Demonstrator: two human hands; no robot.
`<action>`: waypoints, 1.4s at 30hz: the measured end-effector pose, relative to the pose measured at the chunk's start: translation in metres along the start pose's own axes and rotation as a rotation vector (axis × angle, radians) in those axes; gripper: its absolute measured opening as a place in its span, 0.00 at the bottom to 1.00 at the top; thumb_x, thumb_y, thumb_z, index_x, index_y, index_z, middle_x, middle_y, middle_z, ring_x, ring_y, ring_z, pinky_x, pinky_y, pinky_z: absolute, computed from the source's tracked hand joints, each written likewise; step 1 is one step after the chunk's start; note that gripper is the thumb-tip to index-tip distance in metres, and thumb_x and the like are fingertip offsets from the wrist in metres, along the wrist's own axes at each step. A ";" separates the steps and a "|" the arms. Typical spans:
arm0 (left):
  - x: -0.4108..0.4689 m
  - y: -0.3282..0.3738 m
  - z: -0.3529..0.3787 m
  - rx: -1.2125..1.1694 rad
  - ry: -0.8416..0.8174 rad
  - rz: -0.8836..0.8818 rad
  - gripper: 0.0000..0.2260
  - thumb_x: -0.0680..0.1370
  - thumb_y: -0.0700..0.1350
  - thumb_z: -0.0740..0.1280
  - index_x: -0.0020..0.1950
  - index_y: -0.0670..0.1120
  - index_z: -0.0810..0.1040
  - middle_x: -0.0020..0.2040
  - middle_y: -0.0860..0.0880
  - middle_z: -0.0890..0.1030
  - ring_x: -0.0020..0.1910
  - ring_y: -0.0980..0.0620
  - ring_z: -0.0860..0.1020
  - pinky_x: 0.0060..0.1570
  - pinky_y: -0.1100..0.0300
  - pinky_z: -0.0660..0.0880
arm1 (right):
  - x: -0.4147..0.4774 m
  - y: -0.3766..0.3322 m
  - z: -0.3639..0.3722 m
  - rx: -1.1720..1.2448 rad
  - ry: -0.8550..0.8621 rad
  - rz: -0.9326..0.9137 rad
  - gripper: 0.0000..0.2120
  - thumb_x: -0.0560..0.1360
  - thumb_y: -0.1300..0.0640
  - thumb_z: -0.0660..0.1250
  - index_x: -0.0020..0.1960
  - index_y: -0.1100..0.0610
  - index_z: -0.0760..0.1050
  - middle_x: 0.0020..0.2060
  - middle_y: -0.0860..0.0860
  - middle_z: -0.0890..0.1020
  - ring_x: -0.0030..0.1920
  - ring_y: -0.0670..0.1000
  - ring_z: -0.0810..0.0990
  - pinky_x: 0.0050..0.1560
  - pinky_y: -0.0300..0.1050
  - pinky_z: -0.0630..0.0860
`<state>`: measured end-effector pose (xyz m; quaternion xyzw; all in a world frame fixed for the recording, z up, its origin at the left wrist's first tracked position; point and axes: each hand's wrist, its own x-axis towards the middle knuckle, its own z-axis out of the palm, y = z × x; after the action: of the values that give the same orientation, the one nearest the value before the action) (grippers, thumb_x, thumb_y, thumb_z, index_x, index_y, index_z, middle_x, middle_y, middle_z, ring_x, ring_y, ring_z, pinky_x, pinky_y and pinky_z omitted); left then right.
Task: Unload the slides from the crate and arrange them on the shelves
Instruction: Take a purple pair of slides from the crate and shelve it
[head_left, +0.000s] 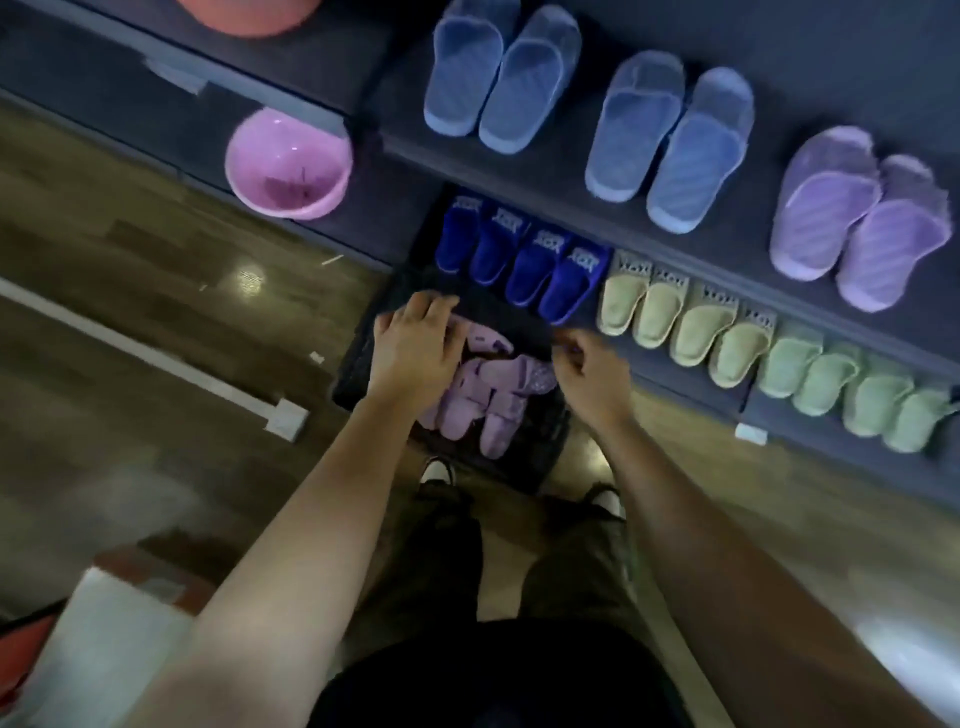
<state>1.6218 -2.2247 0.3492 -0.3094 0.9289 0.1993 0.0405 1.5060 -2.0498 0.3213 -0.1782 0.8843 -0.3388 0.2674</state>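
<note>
The upper shelf (587, 47) carried six translucent ribbed plastic slides: four pale blue translucent slides (462, 78) in two pairs, and two lilac translucent slides (826, 208) in one pair. The lower shelf (675, 376) carried twelve soft slides: four dark blue slides (535, 270), four beige slides (696, 327) and four pale green slides (826, 384). One black plastic crate (358, 374) held a heap of pale purple slides (488, 405), too tangled and blurred to count. There was one pink round plastic basin (288, 163) and one coral basin (249, 13), cut off by the frame edge. Two hands showed: one left hand (415, 343) and one right hand (587, 364).
</note>
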 end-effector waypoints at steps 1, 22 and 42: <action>0.005 -0.015 0.008 0.003 -0.014 0.013 0.17 0.81 0.51 0.57 0.69 0.48 0.70 0.66 0.46 0.72 0.63 0.43 0.72 0.62 0.48 0.63 | 0.002 0.006 0.015 0.005 -0.003 0.027 0.11 0.77 0.57 0.64 0.57 0.60 0.78 0.52 0.58 0.82 0.53 0.57 0.80 0.51 0.41 0.71; 0.073 -0.194 0.400 -0.132 -0.225 0.120 0.25 0.78 0.57 0.52 0.67 0.42 0.71 0.60 0.39 0.77 0.56 0.36 0.76 0.52 0.45 0.74 | 0.110 0.291 0.305 -0.081 0.003 0.403 0.13 0.79 0.54 0.63 0.58 0.62 0.76 0.51 0.60 0.81 0.51 0.60 0.79 0.40 0.43 0.68; 0.113 -0.223 0.553 -0.163 -0.131 0.028 0.29 0.78 0.57 0.57 0.71 0.37 0.66 0.62 0.33 0.71 0.59 0.35 0.72 0.54 0.48 0.73 | 0.172 0.430 0.424 0.319 0.093 0.729 0.34 0.66 0.33 0.68 0.60 0.58 0.72 0.47 0.53 0.83 0.47 0.56 0.82 0.51 0.57 0.79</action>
<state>1.6358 -2.2317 -0.2579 -0.2851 0.9091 0.2947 0.0731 1.5634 -2.0448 -0.3041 0.2064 0.8371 -0.3623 0.3541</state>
